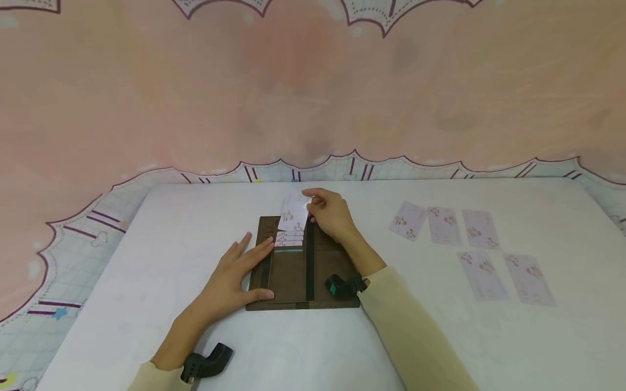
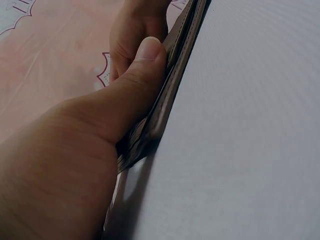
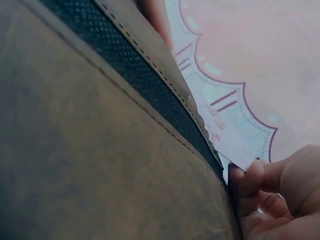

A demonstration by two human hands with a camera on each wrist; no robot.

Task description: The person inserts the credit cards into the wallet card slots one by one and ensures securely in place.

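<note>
Remotely I see the right hand (image 1: 331, 215) pinch a card (image 1: 294, 212) whose tilt could snag it on the wallet (image 1: 287, 277), left hand (image 1: 231, 275) spread over its left edge.

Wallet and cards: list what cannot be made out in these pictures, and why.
Head view: marks on the loose cards, too small to read.
Head view: lower parts of the slotted cards, hidden in the wallet.
Left wrist view: most of the wallet's inside, blocked by the left hand.
Right wrist view: rest of the right hand, cut by the edge.
</note>
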